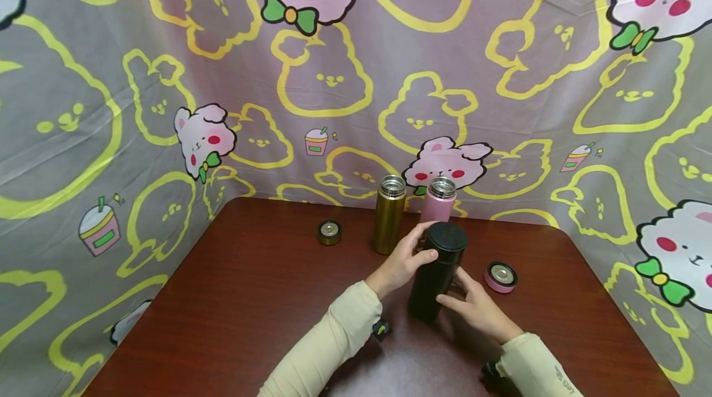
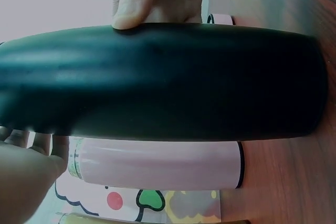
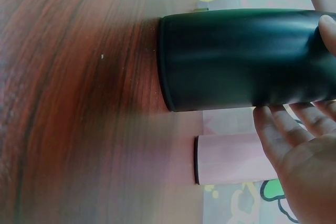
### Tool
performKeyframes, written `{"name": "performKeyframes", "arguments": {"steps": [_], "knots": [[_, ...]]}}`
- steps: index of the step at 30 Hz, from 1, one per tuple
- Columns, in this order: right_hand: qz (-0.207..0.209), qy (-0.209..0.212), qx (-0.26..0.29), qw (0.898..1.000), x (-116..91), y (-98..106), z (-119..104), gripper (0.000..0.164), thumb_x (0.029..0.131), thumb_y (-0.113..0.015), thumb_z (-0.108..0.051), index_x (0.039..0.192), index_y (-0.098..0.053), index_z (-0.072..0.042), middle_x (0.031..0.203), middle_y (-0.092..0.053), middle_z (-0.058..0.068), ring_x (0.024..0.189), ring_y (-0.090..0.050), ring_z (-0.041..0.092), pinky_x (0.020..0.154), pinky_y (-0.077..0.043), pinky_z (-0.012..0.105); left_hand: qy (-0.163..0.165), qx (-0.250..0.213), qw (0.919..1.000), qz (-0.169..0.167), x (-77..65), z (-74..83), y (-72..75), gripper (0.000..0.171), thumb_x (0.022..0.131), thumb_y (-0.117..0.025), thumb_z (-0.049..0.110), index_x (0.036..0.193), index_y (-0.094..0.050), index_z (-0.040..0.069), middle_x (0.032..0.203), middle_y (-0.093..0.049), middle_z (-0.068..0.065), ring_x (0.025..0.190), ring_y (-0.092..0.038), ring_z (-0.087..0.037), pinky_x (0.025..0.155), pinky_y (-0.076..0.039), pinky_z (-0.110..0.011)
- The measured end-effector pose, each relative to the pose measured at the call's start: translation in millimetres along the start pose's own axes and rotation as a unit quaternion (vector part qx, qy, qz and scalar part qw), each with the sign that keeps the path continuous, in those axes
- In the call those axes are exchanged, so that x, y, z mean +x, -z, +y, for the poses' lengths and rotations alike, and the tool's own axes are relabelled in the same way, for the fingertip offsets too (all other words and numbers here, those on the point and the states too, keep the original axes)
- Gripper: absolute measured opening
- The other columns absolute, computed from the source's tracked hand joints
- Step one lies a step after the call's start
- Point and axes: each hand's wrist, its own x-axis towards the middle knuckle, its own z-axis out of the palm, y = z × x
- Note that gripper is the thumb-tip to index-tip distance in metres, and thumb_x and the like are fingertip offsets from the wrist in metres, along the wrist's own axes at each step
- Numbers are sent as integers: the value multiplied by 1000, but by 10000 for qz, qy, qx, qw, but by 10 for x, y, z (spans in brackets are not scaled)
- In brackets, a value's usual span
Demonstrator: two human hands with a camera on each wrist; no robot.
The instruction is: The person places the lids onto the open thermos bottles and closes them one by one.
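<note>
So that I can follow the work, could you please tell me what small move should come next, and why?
Probably, the left hand should twist the lid of the black bottle while the right hand steadies it: the left grips near its top, the right lower down, its lid is on, and the gold bottle and pink bottle stand open.

Screened-off tabletop booth; home or studio, can't tell which; grey bunny-print cloth (image 1: 334,94) hangs w/ creases behind the far edge & beyond L & R edges of a brown wood-grain table (image 1: 250,298), far corners rounded.
</note>
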Motion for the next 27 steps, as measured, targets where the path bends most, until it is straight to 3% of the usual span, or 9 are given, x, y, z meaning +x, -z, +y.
{"name": "performKeyframes", "arguments": {"steps": [6, 14, 19, 27], "knots": [[22, 49, 23, 10000, 1, -4, 1, 62, 86, -70, -14, 140, -40, -13, 127, -55, 13, 112, -56, 12, 89, -46, 25, 116, -381, 9992, -104, 16, 18, -18, 53, 91, -41, 16, 140, -33, 0, 135, -45, -21, 121, -43, -15, 104, -31, -32], [-18, -35, 16, 10000, 5, -8, -80, 63, 86, -68, -6, 141, -37, -6, 127, -54, 16, 111, -55, 7, 89, -46, 26, 111, -299, 9994, -168, 35, 7, -16, 55, 89, -37, 17, 141, -33, -1, 137, -43, -21, 125, -40, -18, 107, -27, -33], [-17, -30, 63, 10000, 8, -13, -95, 63, 86, -69, -4, 141, -37, -4, 128, -54, 17, 111, -54, 6, 89, -46, 25, 124, -229, 9996, -128, 22, 7, 2, 55, 90, -41, 19, 142, -33, 2, 138, -43, -19, 123, -42, -14, 105, -30, -33], [15, -49, 13, 10000, 3, -7, 16, 63, 87, -69, -16, 141, -38, -13, 130, -54, 13, 114, -53, 10, 89, -45, 23, 191, 89, 9995, 214, -35, 59, 59, 50, 93, -52, 11, 141, -38, 6, 130, -50, -16, 115, -48, -14, 100, -38, -41]]}}
